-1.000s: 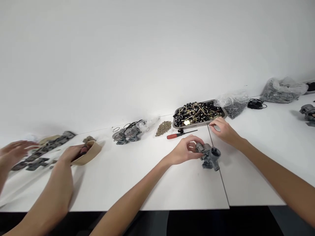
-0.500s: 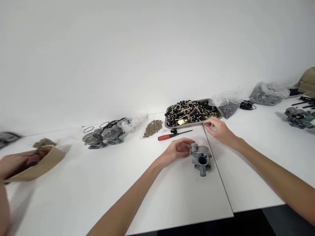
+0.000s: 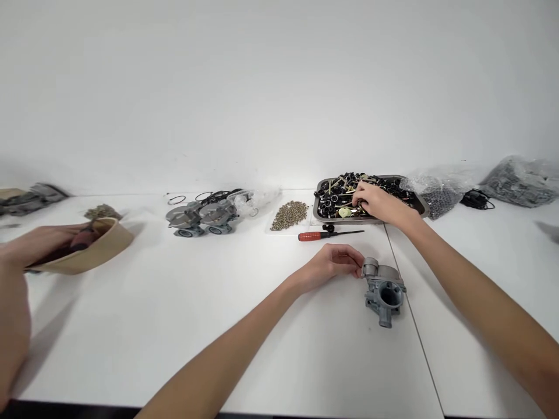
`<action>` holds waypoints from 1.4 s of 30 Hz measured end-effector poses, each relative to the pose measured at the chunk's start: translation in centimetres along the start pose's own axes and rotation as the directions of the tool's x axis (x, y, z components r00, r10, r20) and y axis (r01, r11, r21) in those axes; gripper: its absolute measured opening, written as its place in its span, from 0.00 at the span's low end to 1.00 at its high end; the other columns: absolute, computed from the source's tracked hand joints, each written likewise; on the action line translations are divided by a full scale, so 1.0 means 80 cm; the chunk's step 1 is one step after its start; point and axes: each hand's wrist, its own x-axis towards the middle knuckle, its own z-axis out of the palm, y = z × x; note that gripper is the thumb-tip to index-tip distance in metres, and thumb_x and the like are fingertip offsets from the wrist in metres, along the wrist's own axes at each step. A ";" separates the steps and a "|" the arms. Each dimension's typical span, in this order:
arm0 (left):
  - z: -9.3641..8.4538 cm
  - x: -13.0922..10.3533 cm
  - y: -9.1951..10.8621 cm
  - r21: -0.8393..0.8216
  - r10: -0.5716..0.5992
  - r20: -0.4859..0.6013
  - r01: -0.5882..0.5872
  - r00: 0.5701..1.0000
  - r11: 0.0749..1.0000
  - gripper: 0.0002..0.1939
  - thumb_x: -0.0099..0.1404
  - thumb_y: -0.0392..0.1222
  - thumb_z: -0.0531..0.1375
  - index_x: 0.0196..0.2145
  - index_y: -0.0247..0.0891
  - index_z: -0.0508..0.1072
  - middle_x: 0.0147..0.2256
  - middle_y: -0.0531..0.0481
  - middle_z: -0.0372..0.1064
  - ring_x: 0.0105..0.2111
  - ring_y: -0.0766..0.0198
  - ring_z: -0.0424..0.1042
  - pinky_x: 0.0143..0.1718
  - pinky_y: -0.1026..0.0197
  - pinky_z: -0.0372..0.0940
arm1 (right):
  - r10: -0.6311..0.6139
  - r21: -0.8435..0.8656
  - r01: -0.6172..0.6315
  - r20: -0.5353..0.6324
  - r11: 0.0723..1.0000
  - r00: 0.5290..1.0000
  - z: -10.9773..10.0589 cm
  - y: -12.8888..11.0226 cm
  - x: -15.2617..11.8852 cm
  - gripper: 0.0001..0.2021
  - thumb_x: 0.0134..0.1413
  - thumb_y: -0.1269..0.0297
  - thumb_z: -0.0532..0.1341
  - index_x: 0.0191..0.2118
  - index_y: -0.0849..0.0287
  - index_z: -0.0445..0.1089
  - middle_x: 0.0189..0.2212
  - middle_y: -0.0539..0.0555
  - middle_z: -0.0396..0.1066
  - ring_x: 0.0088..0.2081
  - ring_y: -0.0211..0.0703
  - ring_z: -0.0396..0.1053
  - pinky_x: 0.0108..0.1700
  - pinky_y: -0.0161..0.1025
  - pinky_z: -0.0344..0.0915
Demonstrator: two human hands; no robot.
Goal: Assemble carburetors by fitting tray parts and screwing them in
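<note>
One grey metal carburetor (image 3: 384,288), a paler rounded cap at its left and a dark round bore facing you, stands on the counter (image 3: 262,331). Its cap sits right at the fingertips of your left hand (image 3: 331,265), loosely curled, not clasped around it; farther back, your right hand (image 3: 376,202) dips its fingers into the parts tray (image 3: 364,220), their grip there impossible to tell.

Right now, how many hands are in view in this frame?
3: the left hand beside the grey carburetor, the right hand over the metal tray, and a co-worker's hand, partly hidden, in the tan container at far left.
</note>
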 end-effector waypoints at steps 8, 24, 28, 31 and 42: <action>-0.001 0.002 0.001 -0.042 -0.012 -0.002 0.012 1.000 0.999 0.09 0.57 0.36 0.66 0.38 0.31 0.76 0.35 0.46 0.74 0.33 0.66 0.74 0.42 0.60 0.69 | 0.045 0.158 -0.015 -0.189 0.987 0.981 -0.009 0.006 -0.006 0.13 0.57 0.77 0.55 0.37 0.58 0.76 0.40 0.56 0.74 0.42 0.47 0.72 0.47 0.47 0.68; 0.003 0.000 0.004 -0.053 -0.034 -0.019 0.033 0.999 0.998 0.09 0.58 0.35 0.65 0.37 0.30 0.75 0.32 0.45 0.75 0.32 0.64 0.74 0.42 0.59 0.69 | 0.309 0.529 -0.047 -0.418 0.848 0.854 -0.004 -0.026 0.048 0.05 0.55 0.72 0.63 0.38 0.61 0.74 0.34 0.53 0.74 0.40 0.43 0.72 0.48 0.47 0.72; 0.002 0.001 0.003 -0.064 -0.035 -0.015 0.033 0.999 0.997 0.09 0.57 0.35 0.66 0.37 0.31 0.76 0.32 0.46 0.75 0.32 0.65 0.75 0.41 0.59 0.69 | 0.319 0.525 -0.089 -0.365 0.846 0.875 0.011 -0.023 0.055 0.05 0.52 0.75 0.64 0.35 0.61 0.75 0.32 0.53 0.75 0.36 0.41 0.72 0.46 0.46 0.72; 0.002 0.001 0.003 -0.070 -0.034 -0.015 0.033 0.999 0.997 0.09 0.57 0.36 0.66 0.36 0.31 0.76 0.32 0.46 0.75 0.32 0.65 0.74 0.42 0.59 0.69 | 0.331 0.522 -0.118 -0.336 0.845 0.882 0.013 -0.021 0.053 0.06 0.50 0.75 0.64 0.36 0.62 0.76 0.30 0.54 0.75 0.34 0.42 0.71 0.44 0.46 0.72; 0.004 0.000 0.005 -0.067 -0.030 -0.022 0.029 0.999 0.997 0.08 0.57 0.35 0.66 0.36 0.31 0.76 0.32 0.46 0.74 0.31 0.65 0.74 0.40 0.59 0.69 | 0.275 0.453 -0.147 -0.233 0.879 0.933 0.014 -0.012 0.048 0.05 0.50 0.74 0.65 0.35 0.61 0.74 0.30 0.55 0.75 0.34 0.44 0.72 0.43 0.48 0.72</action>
